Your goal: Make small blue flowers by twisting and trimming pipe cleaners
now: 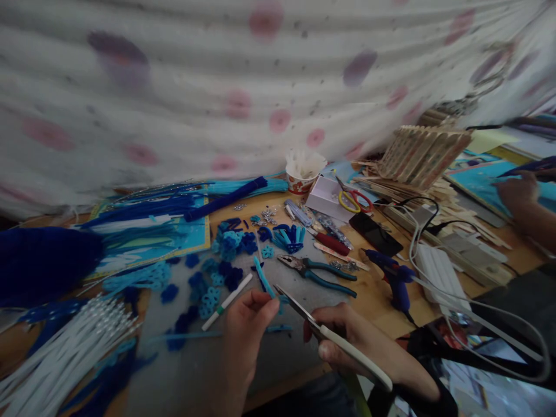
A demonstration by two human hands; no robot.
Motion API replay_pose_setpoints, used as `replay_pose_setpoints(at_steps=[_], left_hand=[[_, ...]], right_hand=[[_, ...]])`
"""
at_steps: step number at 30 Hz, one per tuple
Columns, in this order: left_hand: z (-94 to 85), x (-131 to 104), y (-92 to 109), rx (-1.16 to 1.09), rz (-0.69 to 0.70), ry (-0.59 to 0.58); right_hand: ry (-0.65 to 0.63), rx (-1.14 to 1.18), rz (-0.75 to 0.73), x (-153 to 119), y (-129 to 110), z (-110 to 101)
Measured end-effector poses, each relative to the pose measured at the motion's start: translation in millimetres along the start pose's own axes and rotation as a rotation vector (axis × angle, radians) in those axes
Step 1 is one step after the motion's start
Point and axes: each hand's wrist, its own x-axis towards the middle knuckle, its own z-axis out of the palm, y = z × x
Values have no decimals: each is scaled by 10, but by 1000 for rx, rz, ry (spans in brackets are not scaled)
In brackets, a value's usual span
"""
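My left hand (251, 324) is closed, thumb and fingertip pinching a light-blue pipe cleaner (261, 274) that stands up from the fingers. My right hand (354, 336) grips white-handled scissors (304, 313). Their blade tips reach to the pipe cleaner, right beside my left fingertips; whether they touch it I cannot tell. Just left of my left hand, a white pen-like stick (227, 302) lies on the grey mat (174, 370). Beyond both hands lie pliers with teal handles (319, 275) and light and dark blue pipe-cleaner flowers (211, 301).
Pipe-cleaner bundles (143, 231) and white stems (65, 359) crowd the left. A blue glue gun (393, 275), phone (376, 233), white cables and power strip (441, 278) lie right. Behind stand a paper cup (300, 182) and white box (330, 198). Another person's hand (519, 194) works far right.
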Motion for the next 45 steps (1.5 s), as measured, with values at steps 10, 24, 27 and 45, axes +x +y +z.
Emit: replay_pose_setpoints(at_steps=[10,24,27,45], left_hand=[[33,30,149,49,-79,-14],[140,62,149,28,-63,105],[157,51,136,70,-44,136],[-39,336,47,362,-169,1]], right_hand=[[68,3,6,62,124,-13],[680,277,-110,487,-3,281],[697,275,-106,557,-48,307],[622,217,-27,825,141,125]])
